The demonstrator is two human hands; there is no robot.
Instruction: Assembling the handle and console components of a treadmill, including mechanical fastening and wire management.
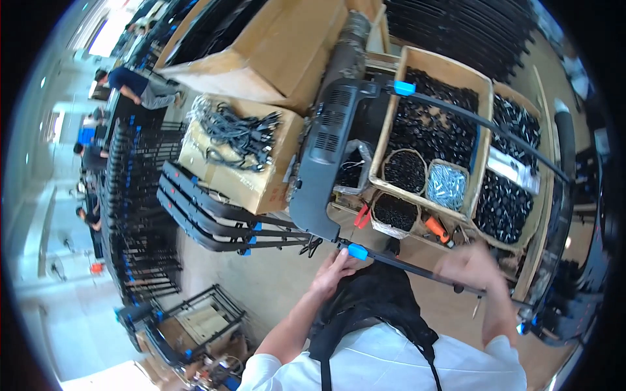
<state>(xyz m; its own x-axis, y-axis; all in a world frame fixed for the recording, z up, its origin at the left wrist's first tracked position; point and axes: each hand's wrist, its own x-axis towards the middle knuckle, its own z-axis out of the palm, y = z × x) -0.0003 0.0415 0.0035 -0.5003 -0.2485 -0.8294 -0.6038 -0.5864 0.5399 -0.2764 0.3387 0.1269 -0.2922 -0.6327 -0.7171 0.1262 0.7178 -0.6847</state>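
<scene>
In front of me lies a black frame, with a vented plastic cover [324,146] on its left side and two long bars running right. My left hand [331,272] is at the near corner, fingers closed around the frame beside a blue clip [357,251]. Over the near bar [411,267], toward its right part, is my right hand [466,266], smeared by motion; I cannot make out its fingers or anything in them. A second blue clip [404,88] sits at the far corner.
Behind the near bar, a wooden tray [489,107] holds black parts and a box of silver screws [447,185]. Nearby lie an orange-handled tool [438,228] and red-handled pliers [362,215]. Cables [241,133] rest on a carton [218,176]; stacked black frames [215,221] stand left.
</scene>
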